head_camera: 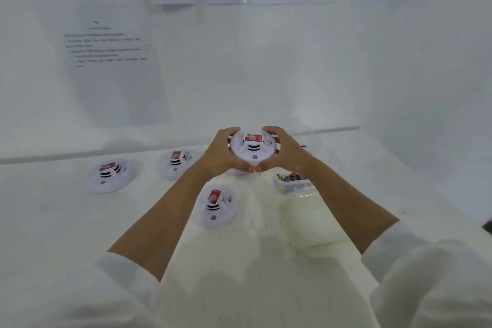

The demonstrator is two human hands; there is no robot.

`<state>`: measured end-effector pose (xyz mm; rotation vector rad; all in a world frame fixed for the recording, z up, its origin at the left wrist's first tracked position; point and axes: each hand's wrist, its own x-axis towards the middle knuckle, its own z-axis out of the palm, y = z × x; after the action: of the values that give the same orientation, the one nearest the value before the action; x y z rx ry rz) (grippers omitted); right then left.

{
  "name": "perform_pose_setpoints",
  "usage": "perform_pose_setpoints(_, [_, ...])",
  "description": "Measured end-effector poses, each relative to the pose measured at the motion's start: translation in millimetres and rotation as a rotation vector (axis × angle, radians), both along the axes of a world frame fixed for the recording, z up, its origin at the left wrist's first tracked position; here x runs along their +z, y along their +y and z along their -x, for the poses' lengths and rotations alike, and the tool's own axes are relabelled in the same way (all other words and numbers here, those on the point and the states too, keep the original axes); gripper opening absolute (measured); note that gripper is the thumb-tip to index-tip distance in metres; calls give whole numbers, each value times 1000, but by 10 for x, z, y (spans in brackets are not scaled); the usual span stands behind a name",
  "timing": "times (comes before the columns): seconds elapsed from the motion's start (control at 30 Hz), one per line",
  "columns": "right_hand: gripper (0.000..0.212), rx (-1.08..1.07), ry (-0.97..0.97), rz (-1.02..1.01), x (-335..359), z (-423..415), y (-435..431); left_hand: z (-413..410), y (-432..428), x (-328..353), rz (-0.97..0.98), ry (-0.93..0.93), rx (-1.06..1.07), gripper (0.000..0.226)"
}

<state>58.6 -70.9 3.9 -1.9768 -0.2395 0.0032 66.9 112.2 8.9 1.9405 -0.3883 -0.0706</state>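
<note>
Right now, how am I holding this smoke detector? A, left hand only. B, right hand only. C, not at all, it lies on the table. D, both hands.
D: the left hand and right hand curl round opposite sides of the detector.

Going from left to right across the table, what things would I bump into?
Far-left alarm → second alarm → near alarm → held alarm → green tub.
</note>
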Motion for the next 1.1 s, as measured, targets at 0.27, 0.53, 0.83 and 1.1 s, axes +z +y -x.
perform_pose_setpoints(0.27, [97,76,60,-10,-24,31,-842,-91,-786,-183,-127,62,16,116])
perform_pose_setpoints(0.53, [97,151,66,-43,-140,-78,-1184,-126,-1148,-264,-205,67,45,108])
perform_pose_setpoints(0.83, [83,260,63,-215,17,-197,-1250,-113,-1257,-86,-227,72,39,119])
perform_pose_setpoints(1.1, [38,213,479,-547,43,-226,-1187,-130,-1338,-139,318,142,-13,96])
